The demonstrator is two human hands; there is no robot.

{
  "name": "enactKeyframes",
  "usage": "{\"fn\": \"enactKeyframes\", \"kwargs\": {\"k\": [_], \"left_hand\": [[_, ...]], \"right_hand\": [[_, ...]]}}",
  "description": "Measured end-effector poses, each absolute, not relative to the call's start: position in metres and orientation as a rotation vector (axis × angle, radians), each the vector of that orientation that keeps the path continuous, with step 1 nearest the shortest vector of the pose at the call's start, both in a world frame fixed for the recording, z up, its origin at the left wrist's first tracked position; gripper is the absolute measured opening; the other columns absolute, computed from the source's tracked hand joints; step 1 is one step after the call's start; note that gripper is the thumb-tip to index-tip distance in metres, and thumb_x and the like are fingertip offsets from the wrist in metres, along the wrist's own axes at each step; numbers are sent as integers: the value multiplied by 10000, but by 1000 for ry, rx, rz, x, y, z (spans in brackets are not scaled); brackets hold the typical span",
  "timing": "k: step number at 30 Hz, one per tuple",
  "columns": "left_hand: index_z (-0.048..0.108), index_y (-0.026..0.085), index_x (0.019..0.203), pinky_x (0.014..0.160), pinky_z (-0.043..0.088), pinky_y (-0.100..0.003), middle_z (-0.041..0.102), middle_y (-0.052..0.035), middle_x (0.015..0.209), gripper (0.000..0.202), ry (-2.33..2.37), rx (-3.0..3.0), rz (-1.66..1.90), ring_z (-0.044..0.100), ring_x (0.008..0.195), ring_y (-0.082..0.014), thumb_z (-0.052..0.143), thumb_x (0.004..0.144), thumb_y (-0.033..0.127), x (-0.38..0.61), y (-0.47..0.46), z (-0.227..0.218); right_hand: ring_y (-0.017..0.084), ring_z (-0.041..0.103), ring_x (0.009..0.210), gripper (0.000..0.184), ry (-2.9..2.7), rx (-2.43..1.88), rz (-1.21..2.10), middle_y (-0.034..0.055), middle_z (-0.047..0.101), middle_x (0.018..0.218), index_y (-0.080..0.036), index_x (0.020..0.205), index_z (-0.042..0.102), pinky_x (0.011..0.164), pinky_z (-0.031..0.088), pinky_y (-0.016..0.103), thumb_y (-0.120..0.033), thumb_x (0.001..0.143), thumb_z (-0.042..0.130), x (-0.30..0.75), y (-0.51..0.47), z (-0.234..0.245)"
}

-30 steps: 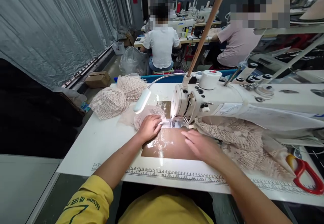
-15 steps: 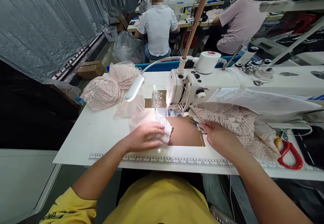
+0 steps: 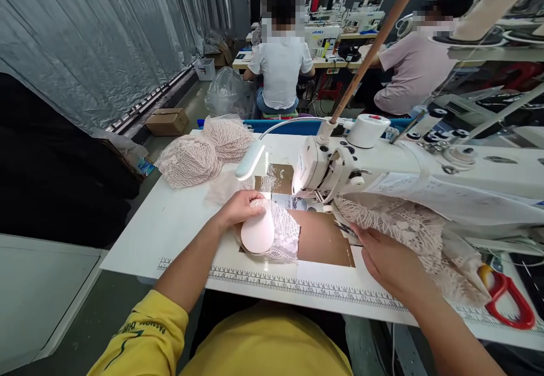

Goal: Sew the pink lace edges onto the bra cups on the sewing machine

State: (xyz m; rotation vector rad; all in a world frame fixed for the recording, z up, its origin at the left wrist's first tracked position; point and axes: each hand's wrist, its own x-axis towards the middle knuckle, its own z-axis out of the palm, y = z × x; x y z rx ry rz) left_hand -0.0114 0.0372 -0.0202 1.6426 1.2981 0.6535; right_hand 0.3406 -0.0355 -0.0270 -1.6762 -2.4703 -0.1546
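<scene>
Between the thumb and fingers of my left hand is the upper edge of a pale lace piece. A smooth, rounded white pad lies over its left part, just under my fingertips. The lace rests on the table left of a brown plate, in front of the sewing machine head. My right hand is closed around small metal thread snips, whose blades point left above the brown plate. The handles of the snips are mostly hidden by my fingers.
Stacked lace pieces sit at the table's back left, near a lamp. More lace is bunched right of my right hand, beside red-handled scissors. A printed ruler runs along the front edge. Two people sit at machines beyond.
My left hand has gone from lying over the lace to gripping its upper edge, and the white pad now shows. My right hand keeps the snips near the brown plate. The camera view has shifted.
</scene>
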Motion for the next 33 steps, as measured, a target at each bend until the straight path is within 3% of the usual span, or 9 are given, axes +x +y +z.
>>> {"fn": "enactKeyframes", "kwargs": {"k": [3,5,11,16,23,29,33], "left_hand": [[648,130,795,603,453,-232,652,-17,784,232,1224,1561,669,619,732,-171,669,700,340,-8,32,-21],[644,125,771,597,442,-232,639,-16,756,243,1166,1501,671,606,706,-158,687,704,355,-4,29,-20],[723,122,867,792,485,-316,704,-89,907,283,906,1313,595,637,861,-198,747,712,357,0,20,-15],[743,129,940,876,486,-362,722,-109,972,333,805,1297,520,643,938,-233,750,721,379,0,18,-16],[747,124,932,742,462,-292,710,-69,844,331,757,1307,487,619,791,-181,726,744,396,3,19,-25],[709,91,765,553,321,-225,527,16,596,333,746,1339,472,452,593,-97,718,737,423,5,20,-27],[678,92,676,510,288,-216,470,30,554,359,735,1335,436,392,542,-75,713,739,444,8,19,-23]], "right_hand": [[271,690,917,430,-2417,-1651,21,104,702,1121,-207,1307,554,641,565,348,-298,919,394,330,-47,-22],[239,698,912,425,-2409,-1586,257,78,705,1129,-225,1317,547,664,568,317,-337,946,372,316,-50,-18],[236,592,1160,418,-2327,-1334,665,86,644,1245,-214,1322,548,903,527,370,-348,970,367,265,-39,-5],[250,576,1183,402,-2201,-1215,905,75,625,1273,-225,1272,599,990,475,430,-397,949,433,241,-23,-6],[257,594,1136,364,-2056,-1144,1185,73,650,1234,-234,1220,632,994,457,457,-387,913,510,227,-12,-11],[218,637,1006,286,-2059,-1128,1173,52,693,1114,-234,1133,660,889,495,368,-351,924,502,219,-12,-11],[204,644,967,252,-2024,-1126,1165,46,709,1046,-225,1061,682,853,490,335,-345,919,511,221,-11,-18]]}}
